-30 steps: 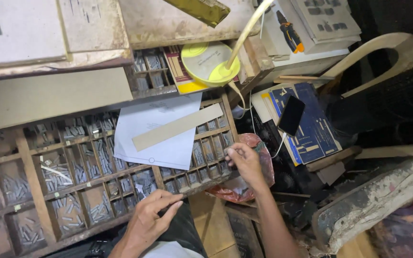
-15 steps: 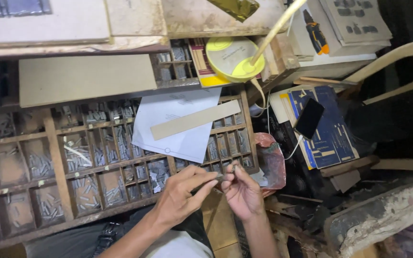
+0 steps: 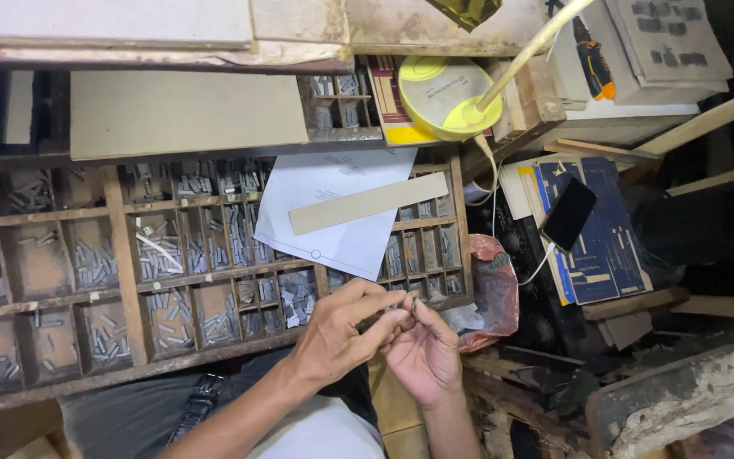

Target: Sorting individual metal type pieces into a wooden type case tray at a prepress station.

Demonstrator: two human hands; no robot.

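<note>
where hands (image 3: 384, 336) meet, cluttered type case (image 3: 129, 280)
</note>
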